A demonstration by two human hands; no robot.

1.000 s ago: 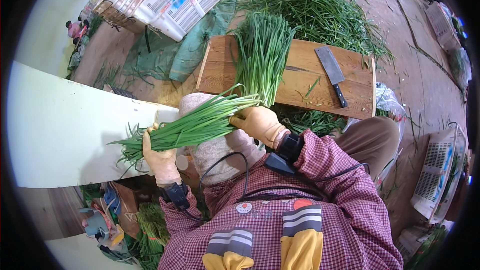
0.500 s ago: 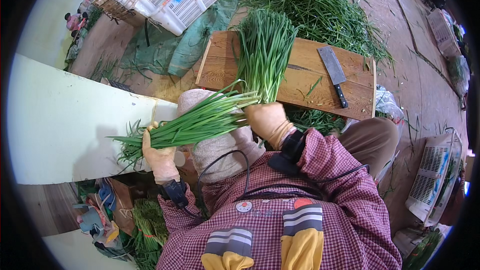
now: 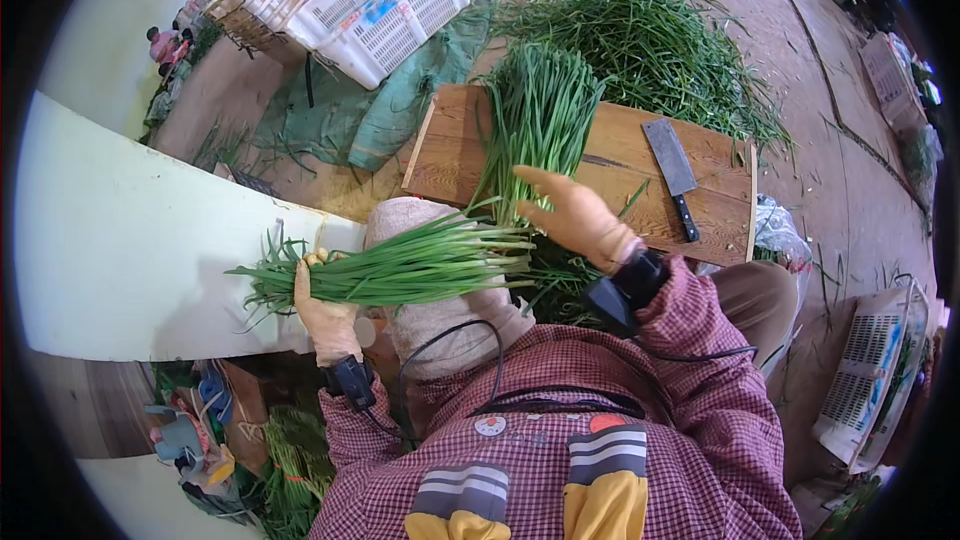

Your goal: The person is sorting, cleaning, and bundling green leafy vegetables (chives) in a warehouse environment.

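Within and rightward of the left grip, a green bunch

Just behind the left hand's grip sits a boxy black wrist module; well right of that grip, a bulkier black wrist unit. A thin black cable loops between grip and torso. Bodyward lies a red-and-white checked fabric smock, bearing yellow cloth pieces with grey-and-white striped bands.
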